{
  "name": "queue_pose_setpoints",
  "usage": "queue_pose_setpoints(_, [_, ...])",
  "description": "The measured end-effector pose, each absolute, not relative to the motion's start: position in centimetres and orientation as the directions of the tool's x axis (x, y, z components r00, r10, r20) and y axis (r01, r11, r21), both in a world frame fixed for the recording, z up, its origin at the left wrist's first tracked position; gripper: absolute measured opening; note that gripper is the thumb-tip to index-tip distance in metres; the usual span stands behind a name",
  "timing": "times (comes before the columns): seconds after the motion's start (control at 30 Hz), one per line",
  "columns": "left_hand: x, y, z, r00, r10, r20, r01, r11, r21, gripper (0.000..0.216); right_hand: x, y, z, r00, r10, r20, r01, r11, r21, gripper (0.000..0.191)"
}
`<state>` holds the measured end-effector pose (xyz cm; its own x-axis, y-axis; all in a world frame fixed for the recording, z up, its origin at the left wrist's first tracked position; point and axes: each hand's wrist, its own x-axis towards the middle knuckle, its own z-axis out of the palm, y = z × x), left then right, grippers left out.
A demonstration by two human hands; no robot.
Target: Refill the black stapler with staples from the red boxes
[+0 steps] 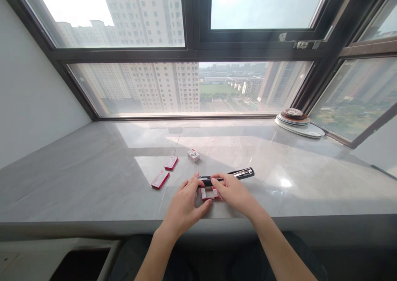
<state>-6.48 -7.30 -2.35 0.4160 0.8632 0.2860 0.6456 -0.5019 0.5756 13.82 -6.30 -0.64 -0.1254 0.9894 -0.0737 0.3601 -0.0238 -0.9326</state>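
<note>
A black stapler [245, 173] lies opened out over the counter, its metal staple channel showing toward the right. My left hand [184, 202] has its fingertips on the stapler's left end, with the thumb apart and lower, near a small box. Thumb and forefinger of my right hand [235, 193] close on the stapler's middle; whether a staple strip is between them is hidden. Just below the stapler sits an opened red-and-white staple box [209, 193], partly covered by my right fingers.
Two flat red-and-white boxes [160, 179] [171, 163] lie to the left. A small white-and-red box [193, 155] stands farther back. Stacked plates [299, 128] rest in the far right corner by the window [192, 89]. The grey counter's front edge [310, 215] runs close to my forearms.
</note>
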Motion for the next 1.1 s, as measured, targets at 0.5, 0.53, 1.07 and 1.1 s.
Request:
queue_pose_setpoints(0.5, [-6.8, -7.2, -2.6, 0.435, 0.842, 0.320, 0.629, -0.538, 0.561, 0.058, 10.1, -4.0, -0.9, -0.078, 0.983, 0.166, 0.489, 0.183, -0.853, 0.025])
queue_pose_setpoints(0.53, [-6.8, -7.1, -2.6, 0.433, 0.842, 0.321, 0.626, -0.538, 0.564, 0.060, 10.1, -4.2, -0.4, -0.093, 0.976, 0.198, 0.524, 0.217, -0.823, 0.023])
queue_pose_setpoints(1.07, [-7.1, -7.0, -3.1, 0.426, 0.853, 0.301, 0.611, -0.517, 0.599, 0.034, 12.9, -8.2, 0.8, -0.332, 0.935, 0.122, 0.731, 0.337, -0.594, 0.014])
queue_pose_setpoints(1.1, [-7.1, -7.1, -3.0, 0.427, 0.853, 0.301, 0.609, -0.517, 0.602, 0.034, 13.2, -8.4, 0.8, -0.323, 0.938, 0.122, 0.722, 0.328, -0.610, 0.013])
